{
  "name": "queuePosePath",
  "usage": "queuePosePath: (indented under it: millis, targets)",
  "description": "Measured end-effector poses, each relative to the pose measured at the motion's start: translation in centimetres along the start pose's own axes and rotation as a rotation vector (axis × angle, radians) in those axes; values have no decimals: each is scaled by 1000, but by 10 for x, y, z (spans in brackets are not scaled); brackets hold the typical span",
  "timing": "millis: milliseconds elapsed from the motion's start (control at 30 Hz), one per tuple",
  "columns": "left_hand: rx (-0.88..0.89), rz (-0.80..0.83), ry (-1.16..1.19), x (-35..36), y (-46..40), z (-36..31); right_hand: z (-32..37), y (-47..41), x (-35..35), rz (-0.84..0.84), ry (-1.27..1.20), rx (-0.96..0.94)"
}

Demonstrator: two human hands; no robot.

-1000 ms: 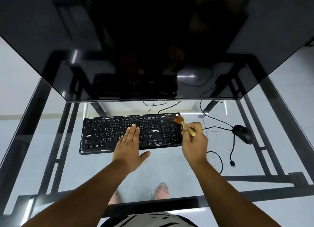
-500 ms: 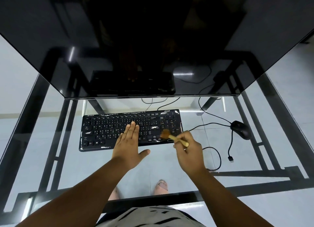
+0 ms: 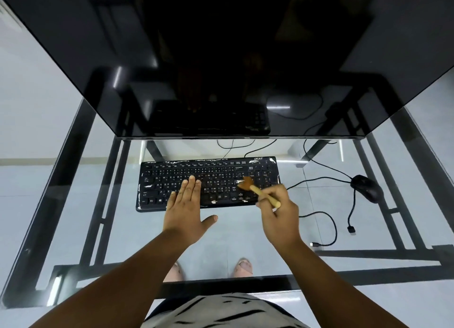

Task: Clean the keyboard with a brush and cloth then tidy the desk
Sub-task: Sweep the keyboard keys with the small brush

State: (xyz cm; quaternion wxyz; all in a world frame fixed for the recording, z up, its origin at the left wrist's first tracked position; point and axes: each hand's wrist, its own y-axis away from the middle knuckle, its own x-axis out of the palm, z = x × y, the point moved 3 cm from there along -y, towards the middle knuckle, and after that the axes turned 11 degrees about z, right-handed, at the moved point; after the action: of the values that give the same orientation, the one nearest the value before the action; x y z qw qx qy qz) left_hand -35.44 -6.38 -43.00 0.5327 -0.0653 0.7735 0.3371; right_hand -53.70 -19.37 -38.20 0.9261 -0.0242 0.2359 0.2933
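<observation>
Brushing the black keyboard (image 3: 208, 182) on the glass bench (image 3: 73, 204).

The keyboard lies at the bench's middle, just before the dark monitor (image 3: 221, 57). The left hand (image 3: 188, 212) rests flat on its near-left keys, fingers straight and together, thumb spread over the near edge. The right hand (image 3: 280, 214) pinches the wooden handle of a small brush (image 3: 255, 190), whose brown bristles seem to touch the keys right of centre, though motion blur hides the contact. A black mouse (image 3: 367, 188) sits toward the right edge, with loose cables (image 3: 329, 219) near it.
</observation>
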Motion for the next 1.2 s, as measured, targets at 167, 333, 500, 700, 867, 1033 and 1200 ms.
queuePosePath:
  millis: [167, 333, 500, 700, 867, 1033, 1200]
  targets:
    - [-12, -12, 11, -1, 4, 11, 10, 4, 37, 267, 123, -65]
    - [-10, -33, 31, -4, 10, 21, 10, 5, 30, 39, 175, -75]
    - [-41, -37, 44, -5, 16, 39, 10, 6, 31, -39, 249, -55]
    - [-78, -87, 71, -7, 27, 73, 43, 10, 72, 129, 2, -174]
    - [-144, -57, 76, -6, 36, 110, 63, 14, 131, 371, 39, -252]
    - [-180, 9, 128, -1, 43, 138, 63, 20, 159, 473, 246, -227]
    - [-155, 13, 147, 1, 42, 142, 70, 21, 153, 217, 242, -237]
